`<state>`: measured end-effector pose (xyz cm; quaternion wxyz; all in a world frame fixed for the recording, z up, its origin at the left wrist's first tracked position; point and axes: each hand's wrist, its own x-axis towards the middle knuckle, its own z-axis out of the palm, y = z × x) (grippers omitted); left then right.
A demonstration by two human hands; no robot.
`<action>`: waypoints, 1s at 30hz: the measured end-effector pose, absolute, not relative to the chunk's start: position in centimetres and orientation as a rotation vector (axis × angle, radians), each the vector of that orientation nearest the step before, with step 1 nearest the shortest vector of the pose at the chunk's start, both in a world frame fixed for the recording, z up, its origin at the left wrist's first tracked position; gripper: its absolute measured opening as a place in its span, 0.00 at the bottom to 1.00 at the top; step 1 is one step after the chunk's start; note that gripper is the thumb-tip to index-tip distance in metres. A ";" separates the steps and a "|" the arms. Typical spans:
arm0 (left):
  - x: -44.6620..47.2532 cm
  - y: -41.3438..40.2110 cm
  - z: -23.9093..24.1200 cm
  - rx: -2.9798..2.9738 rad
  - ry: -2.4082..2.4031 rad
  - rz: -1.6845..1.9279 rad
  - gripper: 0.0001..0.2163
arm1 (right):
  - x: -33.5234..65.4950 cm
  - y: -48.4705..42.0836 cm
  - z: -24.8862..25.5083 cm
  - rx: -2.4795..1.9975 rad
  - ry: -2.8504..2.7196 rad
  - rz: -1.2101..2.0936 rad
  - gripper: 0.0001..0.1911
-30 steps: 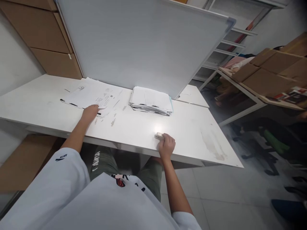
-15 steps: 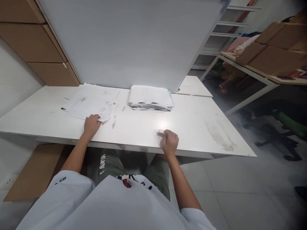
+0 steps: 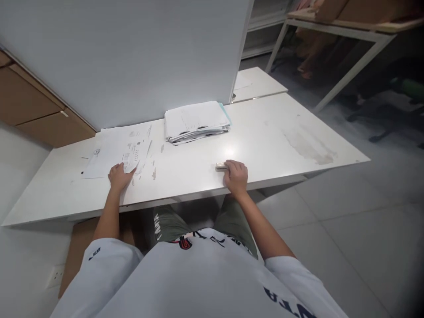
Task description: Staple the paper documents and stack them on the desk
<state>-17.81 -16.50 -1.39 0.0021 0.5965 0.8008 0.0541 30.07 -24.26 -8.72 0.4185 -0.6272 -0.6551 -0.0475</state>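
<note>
I sit at a long white table (image 3: 271,132). My left hand (image 3: 119,176) rests on the near corner of some loose printed sheets (image 3: 115,152), fingers curled onto the paper. My right hand (image 3: 236,176) lies near the table's front edge, closed over a small pale stapler-like object (image 3: 221,166) whose left end sticks out from under the fingers. A thick stack of papers (image 3: 195,120) sits further back, between my two hands, against a large white board (image 3: 132,53).
The white board stands upright along the table's back edge. Brown cabinets (image 3: 29,110) are at the far left. A second white table (image 3: 255,81) and a metal-framed bench (image 3: 347,31) stand at the right rear. A stain (image 3: 308,145) marks the tabletop's right part.
The view has tilted and swung so the table now slants the other way. Both hands stay where they were, left on the sheets, right on the small object.
</note>
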 end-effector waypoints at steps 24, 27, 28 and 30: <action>4.4 -33.4 -6.0 2.699 1.535 0.466 0.29 | 27.5 -28.9 -6.1 -1.579 -0.919 0.568 0.13; 5.0 -34.2 -6.0 2.654 1.603 0.532 0.33 | 26.0 -32.3 -6.2 -1.479 -0.738 1.329 0.15; 4.7 -34.4 -5.7 2.654 1.594 0.529 0.35 | 25.7 -33.0 -6.1 -1.400 -0.687 1.546 0.16; 3.6 -34.9 -5.2 2.695 1.504 0.491 0.35 | 25.5 -33.7 -5.9 -1.236 -0.606 1.764 0.18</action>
